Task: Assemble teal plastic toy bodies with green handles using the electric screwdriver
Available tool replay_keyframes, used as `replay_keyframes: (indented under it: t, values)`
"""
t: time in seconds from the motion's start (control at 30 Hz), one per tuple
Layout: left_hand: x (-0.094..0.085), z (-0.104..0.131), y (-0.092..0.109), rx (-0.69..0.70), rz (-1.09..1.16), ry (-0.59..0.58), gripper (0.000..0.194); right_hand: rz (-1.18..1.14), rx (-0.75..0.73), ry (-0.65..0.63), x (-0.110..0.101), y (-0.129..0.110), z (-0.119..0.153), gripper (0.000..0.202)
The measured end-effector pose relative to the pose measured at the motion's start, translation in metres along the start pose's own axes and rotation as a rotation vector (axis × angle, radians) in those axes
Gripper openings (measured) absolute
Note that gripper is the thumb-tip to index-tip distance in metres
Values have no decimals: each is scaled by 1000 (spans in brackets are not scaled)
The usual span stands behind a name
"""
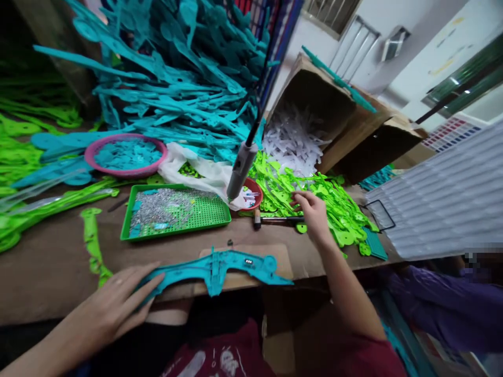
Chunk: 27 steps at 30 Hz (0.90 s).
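Note:
A long turquoise plastic part (181,276) lies across a flat tan board (285,256) at the bench's front edge. My left hand (118,298) is closed over its left end, fingers on top. A small black piece with light marks (248,261) sits in the part's right half. My right hand (314,212) is out over the lime-green plastic parts (334,201), with thumb and fingertips brought together. Whatever is between them, if anything, is too small to tell. Just left of that hand hangs a grey power screwdriver (240,170), tip down.
A green tray (204,217) holds many small metal pieces. Behind it stand a pink bowl (92,157) of turquoise pieces and a red bowl (257,195). A hammer-like tool (257,220) lies nearby. Turquoise parts (176,99) are heaped behind; a cardboard box (334,89) holds clear pieces.

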State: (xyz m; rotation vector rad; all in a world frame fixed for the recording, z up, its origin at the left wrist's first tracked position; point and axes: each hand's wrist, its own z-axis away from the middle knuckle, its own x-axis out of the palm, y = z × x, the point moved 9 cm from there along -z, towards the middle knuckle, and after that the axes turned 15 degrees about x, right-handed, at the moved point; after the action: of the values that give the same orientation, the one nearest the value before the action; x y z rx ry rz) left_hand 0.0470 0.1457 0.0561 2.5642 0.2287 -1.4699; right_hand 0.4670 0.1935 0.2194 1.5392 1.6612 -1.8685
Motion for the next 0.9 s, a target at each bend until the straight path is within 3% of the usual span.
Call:
replay_keyframes:
  t: [0.1, 0.17, 0.23, 0.3, 0.37, 0.43, 0.5, 0.57, 0.67, 0.7, 0.73, 0.8, 0.9]
  values:
    - [10, -21, -4, -61, 14, -48, 38, 135, 22, -5, -7, 11, -29, 21]
    - [14, -35, -5, -92, 35, -78, 34, 215, -85, 80, -10, -6, -13, 17]
    - [14, -47, -6, -133, 51, -93, 33, 267, -332, 78, 10, -40, 32, 18]
    - [14, -57, -6, -163, 63, -113, 34, 233, -636, -159, 55, -73, 96, 21]
    - [16, -63, -6, -190, 70, -145, 37, 305, -881, -333, 97, -91, 151, 26]
    - [20, -65, -7, -243, 62, -164, 43, 299, -976, -392, 115, -96, 168, 23]
    - [24, -64, -10, -304, 34, -157, 47, 180, -937, -338, 101, -95, 141, 16]
    - [27, -64, -10, -329, 6, -140, 46, 34, -787, -164, 62, -86, 80, 12]
    - [32, -64, -8, -294, -29, -120, 38, 10, -403, 183, -3, -56, -26, 20]
    - [33, -64, -6, -250, -49, -109, 34, 101, -273, 232, -13, -46, -55, 27]
    - [34, -64, -4, -193, -77, -94, 30, 242, -171, 250, -16, -39, -81, 34]
    - [36, -63, 1, -50, -147, -71, 25, 357, -114, 240, -15, -39, -119, 32]
    - [39, -58, 4, 121, -250, -25, 22, 501, -85, 145, 12, -49, -162, 21]
